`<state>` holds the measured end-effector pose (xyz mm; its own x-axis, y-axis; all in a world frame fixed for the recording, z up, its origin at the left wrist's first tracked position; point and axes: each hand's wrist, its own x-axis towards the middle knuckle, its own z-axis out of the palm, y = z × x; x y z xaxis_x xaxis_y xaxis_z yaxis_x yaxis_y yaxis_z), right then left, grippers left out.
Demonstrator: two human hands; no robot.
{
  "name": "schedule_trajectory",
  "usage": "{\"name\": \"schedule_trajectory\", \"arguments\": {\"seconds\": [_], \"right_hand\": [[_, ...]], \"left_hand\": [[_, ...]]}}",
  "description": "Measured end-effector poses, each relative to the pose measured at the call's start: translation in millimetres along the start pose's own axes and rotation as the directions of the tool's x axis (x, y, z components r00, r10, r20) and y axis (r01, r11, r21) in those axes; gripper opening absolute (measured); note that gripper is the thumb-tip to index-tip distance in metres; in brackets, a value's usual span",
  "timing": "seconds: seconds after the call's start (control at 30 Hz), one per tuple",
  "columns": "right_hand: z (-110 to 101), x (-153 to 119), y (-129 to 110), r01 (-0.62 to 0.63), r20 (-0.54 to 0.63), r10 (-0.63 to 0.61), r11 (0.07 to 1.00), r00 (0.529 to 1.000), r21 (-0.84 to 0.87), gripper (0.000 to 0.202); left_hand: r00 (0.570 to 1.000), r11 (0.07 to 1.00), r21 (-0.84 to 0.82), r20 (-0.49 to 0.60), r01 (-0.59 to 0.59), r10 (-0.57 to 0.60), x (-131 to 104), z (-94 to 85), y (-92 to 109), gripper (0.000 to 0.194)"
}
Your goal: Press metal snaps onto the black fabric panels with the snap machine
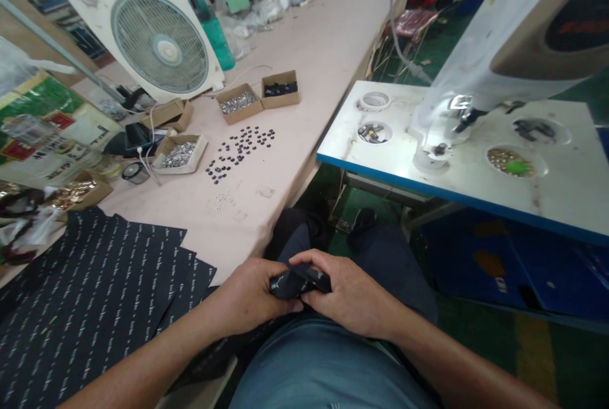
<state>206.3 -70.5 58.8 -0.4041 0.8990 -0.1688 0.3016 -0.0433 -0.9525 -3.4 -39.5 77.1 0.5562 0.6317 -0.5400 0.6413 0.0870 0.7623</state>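
Observation:
Close to my body, my left hand and my right hand both grip a bunched piece of black fabric with pale print on it. Its folds bulge between my fingers, and whatever lies inside them is hidden. To the left, flat pieces of black printed fabric overlap on the table. Small black round pieces are scattered on the tabletop in front of me, with a few tiny pale pieces nearer to me.
A white box fan stands on the table. Small cardboard boxes hold silver parts and black parts. On my right, a white machine rises from a blue-edged worktop with round wells of small parts.

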Motion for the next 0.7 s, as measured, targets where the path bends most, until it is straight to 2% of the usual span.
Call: {"name": "schedule_trajectory", "arguments": {"seconds": [0.1,0.23,0.47,0.7], "right_hand": [[-4,2,0,-0.026,0.037,0.023,0.996,0.999,0.083,0.047],[-3,3,3,-0.079,0.064,0.069,0.981,0.996,0.174,0.045],[-1,3,6,-0.108,0.044,0.101,0.969,0.994,0.222,0.045],[-5,7,12,-0.140,0.056,0.130,0.955,0.990,0.261,0.044]], "left_hand": [[0.993,0.989,-0.147,0.117,0.019,-0.001,2,-3.4,-2,0.026],[0.984,0.981,-0.181,0.172,0.071,-0.040,2,-4.8,-5,0.024],[0.981,0.958,-0.254,0.175,0.129,-0.086,2,1.2,-10,0.021],[0.989,0.879,-0.453,0.071,0.150,-0.131,5,14.2,-12,0.025]]}}
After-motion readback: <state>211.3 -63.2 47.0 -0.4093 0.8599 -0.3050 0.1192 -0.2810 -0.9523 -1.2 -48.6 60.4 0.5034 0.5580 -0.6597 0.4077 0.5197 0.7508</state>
